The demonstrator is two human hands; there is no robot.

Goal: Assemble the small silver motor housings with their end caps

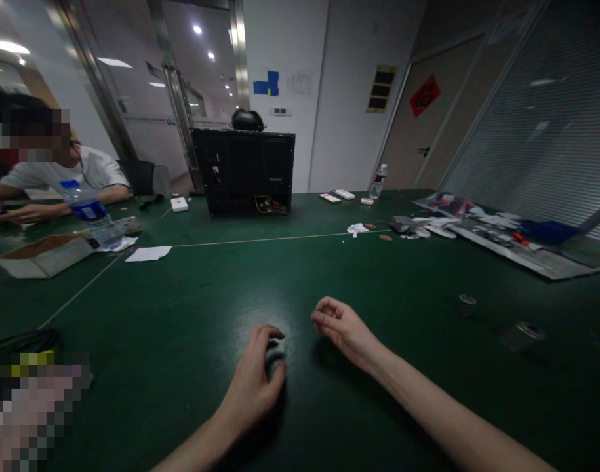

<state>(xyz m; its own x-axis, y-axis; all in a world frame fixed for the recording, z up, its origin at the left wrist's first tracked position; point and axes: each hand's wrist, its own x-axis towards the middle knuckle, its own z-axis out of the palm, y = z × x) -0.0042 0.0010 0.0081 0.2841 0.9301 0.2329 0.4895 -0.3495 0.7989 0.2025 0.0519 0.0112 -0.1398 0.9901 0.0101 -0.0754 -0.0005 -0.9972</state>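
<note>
My left hand [258, 373] is over the green table [216, 295] near its front. Its thumb and fingers are parted in a C shape, and nothing is between them. To its right, a short gap away, my right hand [346, 331] has its fingers curled in and the thumb tip close against them. Whatever it may hold is hidden or too small to make out. Farther right stand a small metal-topped cylinder [467, 305] and a larger dark cylinder [523, 335], both apart from my hands.
A black panel-backed box [250, 174] stands at the table's far side. A water bottle [90, 213], an open carton [46, 255] and a seated person [78, 174] are at left. A loaded tray [540, 259] lies at right, near crumpled tissue [357, 229]. Cables [29, 341] lie front left.
</note>
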